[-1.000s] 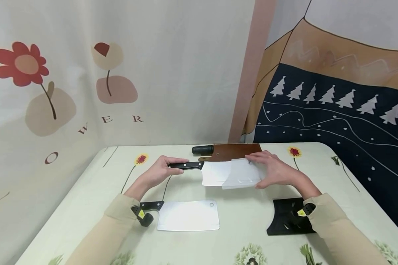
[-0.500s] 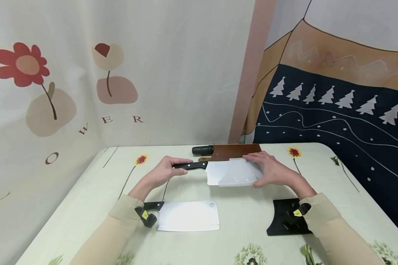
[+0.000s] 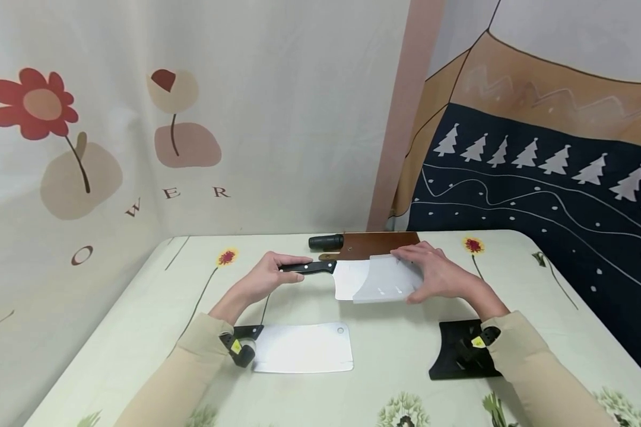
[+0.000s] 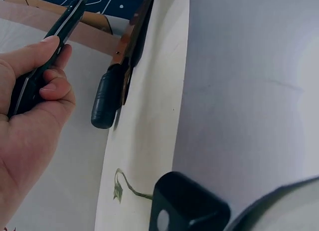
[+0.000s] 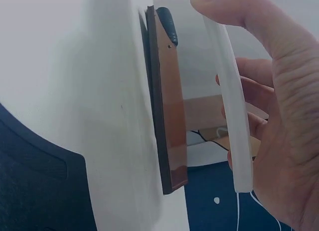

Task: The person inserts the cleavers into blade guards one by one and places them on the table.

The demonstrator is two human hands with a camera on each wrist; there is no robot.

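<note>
My left hand (image 3: 267,277) grips the black riveted handle of a cleaver (image 3: 345,280), held above the table with its blade pointing right. A translucent white blade sheath (image 3: 387,279) covers the outer part of that blade. My right hand (image 3: 439,273) holds the sheath by its right end, thumb on the lower edge and fingers along the top; the right wrist view shows the sheath (image 5: 234,111) edge-on between thumb and fingers. Nearer to me, a second cleaver (image 3: 304,349) lies bare on the table, its handle partly behind my left wrist camera.
Behind the hands lies a knife with a black handle (image 3: 326,242) in a brown sheath (image 3: 381,244). A black blade sheath (image 3: 456,350) rests at the right, partly under my right wrist. A pale flowered cloth (image 3: 395,344) covers the table; curtains hang behind.
The sheath has slid a little to the left along the blade, while the cleaver has shifted slightly right. Over the last half second both hands have hardly moved.
</note>
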